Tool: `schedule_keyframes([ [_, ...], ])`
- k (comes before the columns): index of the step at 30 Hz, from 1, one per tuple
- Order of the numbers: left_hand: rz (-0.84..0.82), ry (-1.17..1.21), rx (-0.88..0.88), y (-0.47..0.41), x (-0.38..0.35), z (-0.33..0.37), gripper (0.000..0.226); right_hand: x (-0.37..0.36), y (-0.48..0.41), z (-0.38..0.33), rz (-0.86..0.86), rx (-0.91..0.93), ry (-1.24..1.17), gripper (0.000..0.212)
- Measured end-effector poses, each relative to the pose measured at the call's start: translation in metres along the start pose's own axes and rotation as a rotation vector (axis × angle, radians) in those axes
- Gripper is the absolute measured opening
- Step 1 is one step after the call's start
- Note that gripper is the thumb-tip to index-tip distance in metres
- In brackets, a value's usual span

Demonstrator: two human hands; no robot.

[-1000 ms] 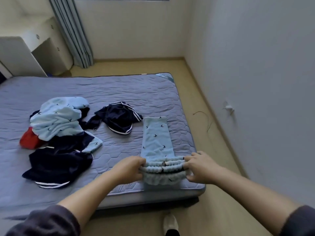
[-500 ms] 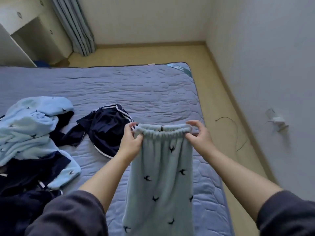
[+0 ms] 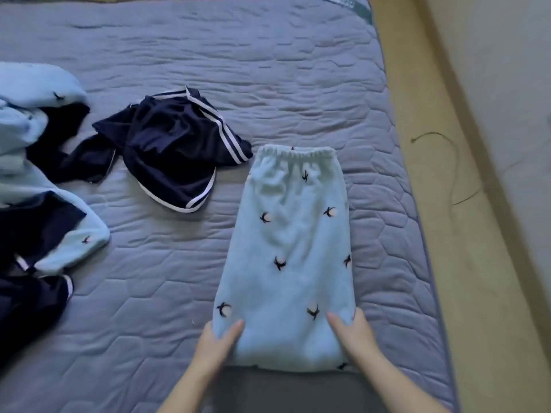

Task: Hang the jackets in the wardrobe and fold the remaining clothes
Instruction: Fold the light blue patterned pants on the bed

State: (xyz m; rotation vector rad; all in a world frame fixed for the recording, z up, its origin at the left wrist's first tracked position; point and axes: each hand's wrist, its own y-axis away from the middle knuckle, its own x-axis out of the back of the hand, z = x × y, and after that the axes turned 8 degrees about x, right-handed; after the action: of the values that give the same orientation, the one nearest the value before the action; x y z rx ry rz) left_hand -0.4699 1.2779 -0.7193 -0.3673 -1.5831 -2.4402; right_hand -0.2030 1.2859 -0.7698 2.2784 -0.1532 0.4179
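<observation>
1. Mattress, quilted grey-blue cover; fills most of the frame.
2. Heap of clothes, left edge: pale blue bird-print fleece tangled with navy pieces; unfolded.
3. Fleece trousers, pale blue with a bird print, right of centre; lying flat on the mattress, legs doubled lengthwise, elastic waistband at the far end.
4. Navy garment with white stripes, upper left of centre, crumpled, just beside the waistband.
5. Left hand, lower centre: thumb over, fingers under the trousers' near left corner.
6. Right hand: same pinch on the near right corner.

Step judged: folding the trousers. Next move likely needs the near end lifted level and carried to the waistband, edges aligned.
</observation>
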Motion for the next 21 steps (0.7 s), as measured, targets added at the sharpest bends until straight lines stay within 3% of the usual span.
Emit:
schedule_keyframes([
  [2,-0.057,0.042,-0.001,-0.001,-0.003,-0.006,0.025,0.000,-0.005,0.006,-0.011,-0.013,-0.018,0.046],
  [9,0.014,-0.109,0.060,-0.006,-0.006,-0.023,0.041,0.012,0.024,0.004,-0.013,-0.007,0.013,0.040],
  [18,-0.077,-0.385,0.112,0.043,0.027,-0.085,0.068,0.003,0.121,0.057,-0.043,-0.140,0.030,0.032],
  [21,0.044,-0.425,-0.037,0.057,0.034,-0.099,0.035,-0.001,0.140,0.070,0.095,-0.070,0.221,0.036],
])
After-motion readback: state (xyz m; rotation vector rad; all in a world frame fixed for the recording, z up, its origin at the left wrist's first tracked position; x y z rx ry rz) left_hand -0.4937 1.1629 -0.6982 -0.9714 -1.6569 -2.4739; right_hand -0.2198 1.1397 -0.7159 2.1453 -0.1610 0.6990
